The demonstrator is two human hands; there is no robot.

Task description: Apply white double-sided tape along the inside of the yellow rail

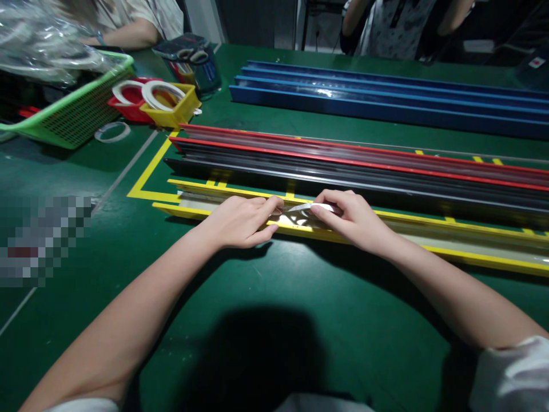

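Rolls (148,94) in bins (171,118), right hand (355,222) pinching strip (306,206), left (237,222) at yellow channel (480,259), hold unclear

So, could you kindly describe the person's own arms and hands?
The left hand and right hand are bare and ungloved, with no jewellery visible. The left forearm and right forearm are uncovered; a whitish left sleeve and right sleeve show beyond them.

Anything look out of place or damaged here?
One pale ring lies loose on the table, beside the green basket, while similar rings sit in the red bin and yellow bin. The yellow channel shows no obvious damage.
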